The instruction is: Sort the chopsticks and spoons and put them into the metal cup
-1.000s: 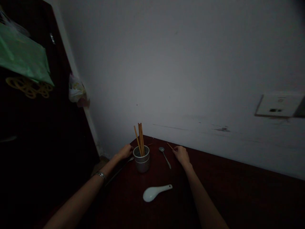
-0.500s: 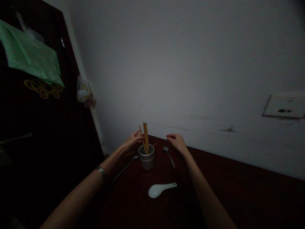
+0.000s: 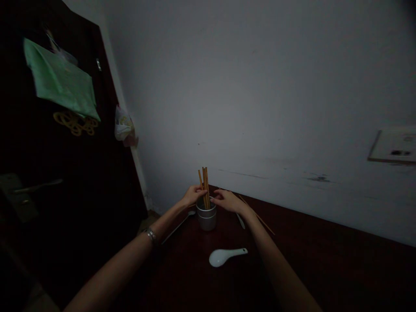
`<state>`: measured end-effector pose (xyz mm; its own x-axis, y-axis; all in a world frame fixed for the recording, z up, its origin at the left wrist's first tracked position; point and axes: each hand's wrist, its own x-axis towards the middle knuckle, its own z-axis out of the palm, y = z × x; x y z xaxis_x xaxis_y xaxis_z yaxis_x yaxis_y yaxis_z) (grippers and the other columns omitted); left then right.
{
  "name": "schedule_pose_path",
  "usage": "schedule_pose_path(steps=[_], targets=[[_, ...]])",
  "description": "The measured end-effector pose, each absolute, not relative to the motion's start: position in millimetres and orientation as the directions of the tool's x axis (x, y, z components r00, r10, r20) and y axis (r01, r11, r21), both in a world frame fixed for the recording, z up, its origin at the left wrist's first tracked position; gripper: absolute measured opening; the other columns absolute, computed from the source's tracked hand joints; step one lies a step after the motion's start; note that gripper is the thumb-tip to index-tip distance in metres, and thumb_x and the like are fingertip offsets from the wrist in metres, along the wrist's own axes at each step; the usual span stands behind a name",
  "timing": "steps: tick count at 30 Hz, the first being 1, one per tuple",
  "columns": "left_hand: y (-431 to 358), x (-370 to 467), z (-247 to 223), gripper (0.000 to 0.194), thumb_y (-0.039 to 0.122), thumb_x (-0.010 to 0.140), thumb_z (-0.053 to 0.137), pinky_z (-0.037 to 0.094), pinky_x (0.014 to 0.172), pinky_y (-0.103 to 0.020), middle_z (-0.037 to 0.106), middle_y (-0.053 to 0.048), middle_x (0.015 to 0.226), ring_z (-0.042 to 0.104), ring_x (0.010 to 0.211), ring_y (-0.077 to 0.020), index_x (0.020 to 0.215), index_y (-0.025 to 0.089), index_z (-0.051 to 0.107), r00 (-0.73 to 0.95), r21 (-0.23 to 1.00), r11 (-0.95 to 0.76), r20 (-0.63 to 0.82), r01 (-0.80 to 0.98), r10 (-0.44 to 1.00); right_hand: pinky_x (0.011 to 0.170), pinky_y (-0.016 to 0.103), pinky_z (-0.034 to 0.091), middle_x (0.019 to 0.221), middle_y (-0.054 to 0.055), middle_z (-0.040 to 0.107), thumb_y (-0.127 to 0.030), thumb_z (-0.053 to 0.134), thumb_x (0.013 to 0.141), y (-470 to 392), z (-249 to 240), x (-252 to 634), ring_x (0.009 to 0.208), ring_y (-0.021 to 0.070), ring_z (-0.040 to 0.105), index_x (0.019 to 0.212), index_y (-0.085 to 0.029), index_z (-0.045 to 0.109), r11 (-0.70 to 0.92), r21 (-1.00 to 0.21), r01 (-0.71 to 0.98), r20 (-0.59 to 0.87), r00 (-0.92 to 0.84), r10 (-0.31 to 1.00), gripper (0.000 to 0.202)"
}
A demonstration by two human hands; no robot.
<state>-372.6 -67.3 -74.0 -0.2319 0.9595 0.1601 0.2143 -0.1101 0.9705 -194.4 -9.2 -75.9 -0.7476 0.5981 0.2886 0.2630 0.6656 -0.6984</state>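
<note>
A grey metal cup (image 3: 207, 222) stands upright on the dark table, with several wooden chopsticks (image 3: 205, 182) rising out of it. My left hand (image 3: 193, 196), a bracelet on its wrist, is closed around the chopsticks just above the rim. My right hand (image 3: 229, 201) is at the cup's right side, thumb and fingers apart and nothing seen between them; whether it touches the rim I cannot tell. A long-handled metal spoon (image 3: 178, 227) lies left of the cup. Partly behind my right wrist is a second metal spoon (image 3: 241, 221). A white soup spoon (image 3: 227, 256) lies in front.
A loose chopstick (image 3: 264, 224) lies beyond my right forearm. The wall (image 3: 253, 108) rises behind the dark red table (image 3: 308, 255). At left is a dark door (image 3: 97, 173) with a green cloth (image 3: 65, 82) and a handle; a plastic bag (image 3: 124, 125) hangs beside it.
My left hand has closed on the chopsticks in the cup. My right hand has moved left to the cup's rim. A loose chopstick now shows at the right; the view has shifted slightly.
</note>
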Motion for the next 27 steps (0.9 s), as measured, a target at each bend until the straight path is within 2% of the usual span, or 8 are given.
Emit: schedule_pose_path(steps=[5,11,17,22,27], targets=[[-68,-370,-69,0.015,0.022,0.068,0.065,0.043,0.053,-0.022,0.062,-0.003,0.06,0.056,0.053,-0.0109,0.072,0.008,0.06,-0.267,0.974,-0.117,0.168,0.196,0.949,0.075,0.032,0.045,0.095,0.015,0.065,-0.039,0.056,0.075,-13,-72,-192,0.084,0.0203,0.061,0.119,-0.007,0.051,0.669,-0.688,0.281,0.26,-0.766,0.588,0.055],[-71,-369,-53,0.006,0.016,0.074,0.058,0.046,0.06,-0.024,0.063,-0.002,0.063,0.059,0.057,-0.011,0.077,0.01,0.058,-0.301,0.984,-0.157,0.174,0.08,0.938,0.072,0.03,0.045,0.094,0.014,0.065,-0.04,0.055,0.076,-20,-54,-179,0.08,0.019,0.06,0.122,-0.006,0.048,0.646,-0.709,0.282,0.261,-0.746,0.612,0.057],[-80,-373,-30,0.013,0.017,0.076,0.058,0.05,0.07,-0.032,0.066,-0.008,0.076,0.063,0.065,-0.0139,0.086,0.01,0.056,-0.332,0.982,-0.182,0.19,0.056,0.924,0.066,0.028,0.045,0.085,0.01,0.065,-0.035,0.055,0.077,-19,-41,-164,0.071,0.0158,0.058,0.119,-0.008,0.05,0.643,-0.71,0.288,0.293,-0.709,0.641,0.051],[-87,-376,-13,0.013,0.017,0.079,0.054,0.05,0.073,-0.036,0.066,-0.011,0.08,0.064,0.068,-0.0152,0.089,0.009,0.054,-0.348,0.964,-0.254,0.266,0.079,0.899,0.066,0.027,0.045,0.088,0.01,0.065,-0.035,0.055,0.077,-13,-32,-150,0.072,0.0156,0.059,0.118,-0.01,0.052,0.67,-0.668,0.326,0.33,-0.677,0.658,0.048],[-96,-383,13,0.012,0.016,0.08,0.052,0.05,0.073,-0.037,0.066,-0.01,0.082,0.065,0.07,-0.0162,0.089,0.009,0.054,-0.415,0.933,-0.344,0.357,0.108,0.837,0.074,0.027,0.044,0.093,0.01,0.066,-0.031,0.055,0.078,-17,-14,-131,0.08,0.0168,0.06,0.113,-0.013,0.057,0.707,-0.621,0.339,0.406,-0.633,0.659,0.039]])
